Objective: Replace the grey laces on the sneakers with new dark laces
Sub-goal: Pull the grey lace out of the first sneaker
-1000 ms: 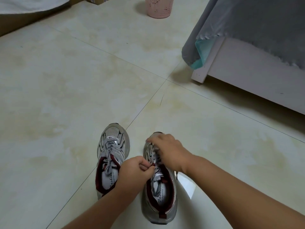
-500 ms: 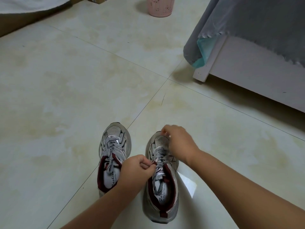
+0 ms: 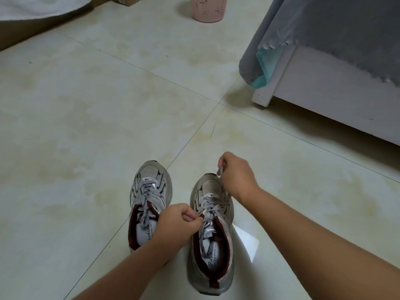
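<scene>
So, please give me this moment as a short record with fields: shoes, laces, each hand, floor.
shoes: left sneaker and right sneaker, side by side
laces: grey laces in both shoes
left hand: pinches the lace at the right sneaker's tongue
right hand: pinches a lace end above the toe
floor: pale tiles

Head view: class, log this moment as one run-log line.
step: unlacing | right hand: pulling grey lace | left hand: pinching right sneaker | left sneaker: laced
</scene>
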